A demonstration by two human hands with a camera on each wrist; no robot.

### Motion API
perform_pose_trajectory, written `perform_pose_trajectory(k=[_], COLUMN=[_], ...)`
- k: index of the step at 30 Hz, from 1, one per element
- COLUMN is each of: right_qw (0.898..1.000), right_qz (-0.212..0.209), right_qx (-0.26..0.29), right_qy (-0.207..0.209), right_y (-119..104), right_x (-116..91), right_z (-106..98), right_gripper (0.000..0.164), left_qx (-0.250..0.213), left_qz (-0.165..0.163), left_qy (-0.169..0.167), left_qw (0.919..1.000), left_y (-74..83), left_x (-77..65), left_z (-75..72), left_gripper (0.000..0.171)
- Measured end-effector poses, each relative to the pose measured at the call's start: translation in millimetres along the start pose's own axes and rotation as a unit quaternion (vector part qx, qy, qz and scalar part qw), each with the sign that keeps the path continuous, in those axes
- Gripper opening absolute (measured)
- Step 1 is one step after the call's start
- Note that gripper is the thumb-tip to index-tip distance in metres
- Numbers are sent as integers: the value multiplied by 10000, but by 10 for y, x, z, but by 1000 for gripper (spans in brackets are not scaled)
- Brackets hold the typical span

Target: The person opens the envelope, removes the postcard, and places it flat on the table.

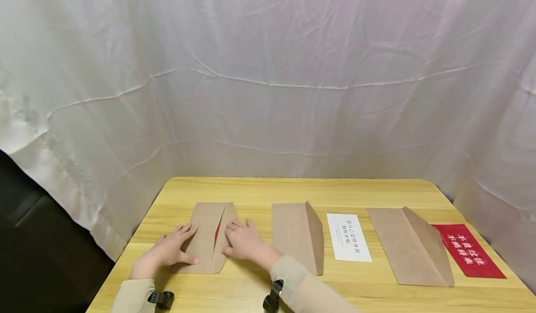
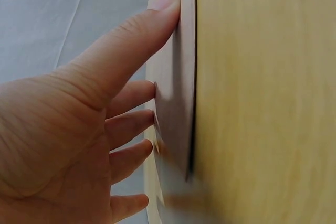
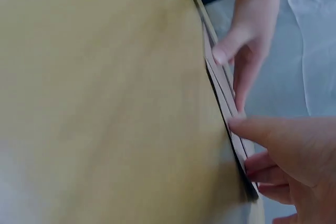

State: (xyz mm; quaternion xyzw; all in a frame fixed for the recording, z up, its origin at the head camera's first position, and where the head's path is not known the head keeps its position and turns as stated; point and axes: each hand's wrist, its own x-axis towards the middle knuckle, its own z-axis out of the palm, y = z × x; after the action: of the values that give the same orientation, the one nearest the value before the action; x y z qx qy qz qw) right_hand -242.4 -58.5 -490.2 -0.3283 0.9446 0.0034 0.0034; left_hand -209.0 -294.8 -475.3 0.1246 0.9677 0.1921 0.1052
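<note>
A brown paper envelope (image 1: pixel 205 229) lies at the left of the table, its flap (image 1: pixel 226 215) folded over toward the body. Through a narrow gap between flap and body shows a strip of something red (image 1: pixel 217 232). My left hand (image 1: pixel 169 250) rests on the envelope's left side with fingers spread. In the left wrist view, the thumb (image 2: pixel 139 30) presses on the paper and the fingertips touch its edge. My right hand (image 1: pixel 244 242) lies on the flap at the right edge, its thumb and fingertips touching the paper. The right wrist view shows both hands on the envelope (image 3: pixel 223 90).
To the right lie a second brown envelope (image 1: pixel 291 238) with its flap unfolded, a white card (image 1: pixel 349 238) with printed characters, a third envelope (image 1: pixel 398 248), and a red card (image 1: pixel 473 252) partly beneath that envelope's flap. Pale curtains (image 1: pixel 293 117) surround the wooden table (image 1: pixel 301 189).
</note>
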Motion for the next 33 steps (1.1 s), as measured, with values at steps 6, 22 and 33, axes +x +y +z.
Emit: perform_pose_trajectory(k=[6,22,33], right_qw=[9984,9969,9965], right_qz=[97,116,190], right_qx=[307,593,595], right_qy=[-463,-510,-563], right_y=[142,205,202], right_x=[152,207,198], right_z=[-17,72,66], right_gripper=[85,94,94], left_qx=[29,-93,54], left_qz=[-12,195,297], left_qy=[51,35,27], left_qw=[10000,9998,9995], left_y=[-10,237,526], left_x=[9,56,99], left_z=[-1,110,232], left_gripper=[101,87,89])
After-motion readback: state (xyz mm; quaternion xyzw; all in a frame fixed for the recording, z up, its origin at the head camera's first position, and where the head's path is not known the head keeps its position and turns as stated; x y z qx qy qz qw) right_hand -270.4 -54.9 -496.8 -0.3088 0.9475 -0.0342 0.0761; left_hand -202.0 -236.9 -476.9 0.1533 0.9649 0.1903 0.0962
